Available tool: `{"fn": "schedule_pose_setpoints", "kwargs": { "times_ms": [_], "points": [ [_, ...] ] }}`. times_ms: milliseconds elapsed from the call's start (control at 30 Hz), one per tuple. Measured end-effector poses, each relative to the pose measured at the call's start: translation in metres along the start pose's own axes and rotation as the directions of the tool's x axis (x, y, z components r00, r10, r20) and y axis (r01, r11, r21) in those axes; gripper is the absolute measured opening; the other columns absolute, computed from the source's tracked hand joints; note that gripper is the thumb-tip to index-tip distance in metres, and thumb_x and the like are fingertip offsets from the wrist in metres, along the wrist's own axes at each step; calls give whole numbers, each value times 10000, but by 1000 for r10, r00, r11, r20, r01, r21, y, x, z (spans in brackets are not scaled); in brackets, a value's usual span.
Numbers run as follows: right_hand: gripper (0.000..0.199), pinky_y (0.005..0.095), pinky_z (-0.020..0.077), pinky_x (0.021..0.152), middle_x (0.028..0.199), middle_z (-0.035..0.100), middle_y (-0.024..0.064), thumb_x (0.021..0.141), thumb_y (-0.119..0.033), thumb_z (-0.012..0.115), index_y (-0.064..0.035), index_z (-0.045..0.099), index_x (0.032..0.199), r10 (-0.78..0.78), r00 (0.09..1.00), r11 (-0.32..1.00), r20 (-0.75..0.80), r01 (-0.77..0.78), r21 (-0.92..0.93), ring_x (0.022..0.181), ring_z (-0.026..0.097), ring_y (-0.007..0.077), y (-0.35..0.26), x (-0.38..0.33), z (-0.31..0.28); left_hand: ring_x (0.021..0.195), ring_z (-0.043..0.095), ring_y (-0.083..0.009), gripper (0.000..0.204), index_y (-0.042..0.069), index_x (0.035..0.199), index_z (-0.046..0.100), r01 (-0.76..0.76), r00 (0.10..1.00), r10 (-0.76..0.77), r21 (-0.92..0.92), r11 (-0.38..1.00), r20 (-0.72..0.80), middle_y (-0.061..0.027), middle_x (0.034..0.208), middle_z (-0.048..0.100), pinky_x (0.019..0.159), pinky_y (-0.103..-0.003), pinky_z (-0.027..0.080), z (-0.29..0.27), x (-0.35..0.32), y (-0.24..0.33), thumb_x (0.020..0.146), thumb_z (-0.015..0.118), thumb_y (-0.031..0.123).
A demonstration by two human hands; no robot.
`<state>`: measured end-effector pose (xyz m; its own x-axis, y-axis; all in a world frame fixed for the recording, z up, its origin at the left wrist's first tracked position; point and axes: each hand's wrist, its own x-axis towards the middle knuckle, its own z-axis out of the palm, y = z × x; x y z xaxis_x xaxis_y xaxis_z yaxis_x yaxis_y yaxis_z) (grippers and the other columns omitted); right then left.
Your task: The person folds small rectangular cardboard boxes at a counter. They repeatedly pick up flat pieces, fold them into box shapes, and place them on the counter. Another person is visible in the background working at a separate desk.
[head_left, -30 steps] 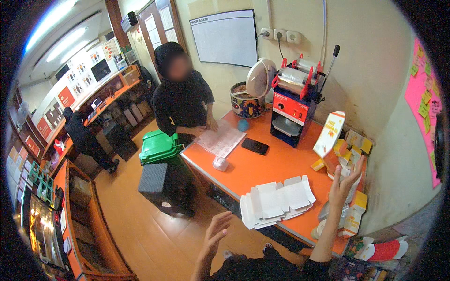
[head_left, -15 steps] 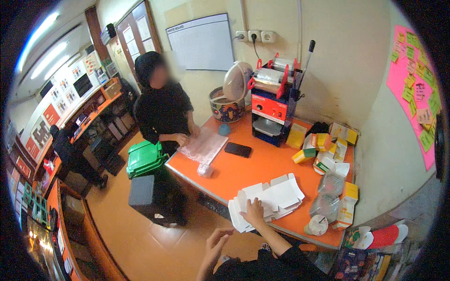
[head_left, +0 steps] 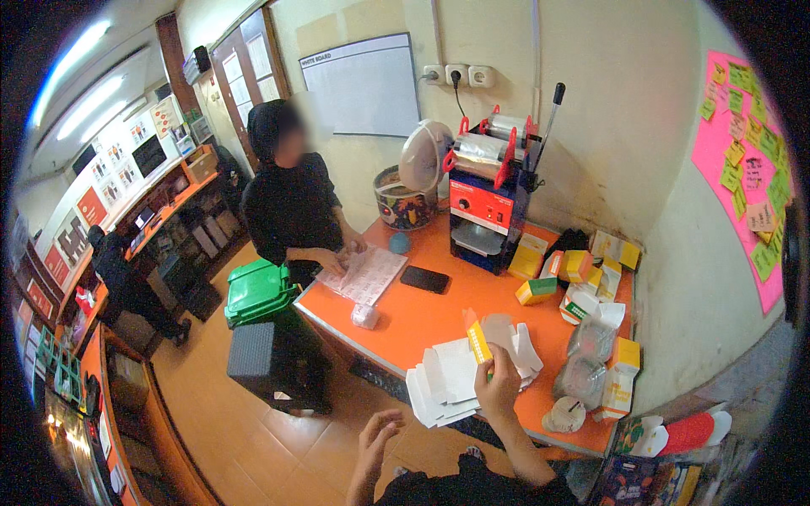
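Note:
My right hand [head_left: 499, 384] is raised over the near side of the orange table, its fingers closed on a folding carton [head_left: 477, 341]. The carton's yellow and white printed side shows, and part of it is hidden or blurred behind the hand. Under and beside it lies a loose pile of flattened white cartons [head_left: 443, 384], sticking out past the table's front edge. My left hand [head_left: 377, 438] hangs in front of the table, left of the pile, with nothing in it. Its fingers are slightly bent and apart.
On the orange table [head_left: 384, 337] are a black phone [head_left: 424, 280], a cup sealing machine [head_left: 483, 207], folded yellow-white cartons [head_left: 578, 266], clear plastic containers [head_left: 582, 371] and a lidded cup [head_left: 564, 415]. Across it, a co-worker [head_left: 291, 202] handles plastic sheets [head_left: 371, 274]. A green-lidded bin [head_left: 260, 291] stands left.
My right hand has lifted from the pile with a carton, turning its yellow printed side into view. My left hand has shifted slightly down and left. The co-worker's hands have moved over the plastic sheets.

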<state>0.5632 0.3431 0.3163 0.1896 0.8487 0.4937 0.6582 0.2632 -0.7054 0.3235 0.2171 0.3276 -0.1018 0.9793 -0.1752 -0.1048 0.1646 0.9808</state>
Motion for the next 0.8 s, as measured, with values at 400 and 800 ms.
{"fn": "schedule_pose_setpoints", "kwargs": {
  "times_ms": [400,800],
  "points": [
    [361,476,489,932,1093,661,115,810,-207,691,-106,673,1156,-621,730,782,285,552,288,1085,605,363,-121,-15,-33,1109,586,-174,403,-5,1341,556,-408,910,414,179,895,7,-95,1211,646,980,-326,467,9,0,28,1050,510,269],
    [252,503,459,833,1007,646,182,792,-104,681,-71,680,1042,-688,582,726,433,543,422,956,597,403,-130,8,-15,1033,639,-175,199,46,1151,590,-460,878,478,256,850,-8,-58,1119,671,919,-337,504,-22,-31,35,968,595,123]
  ]
}}
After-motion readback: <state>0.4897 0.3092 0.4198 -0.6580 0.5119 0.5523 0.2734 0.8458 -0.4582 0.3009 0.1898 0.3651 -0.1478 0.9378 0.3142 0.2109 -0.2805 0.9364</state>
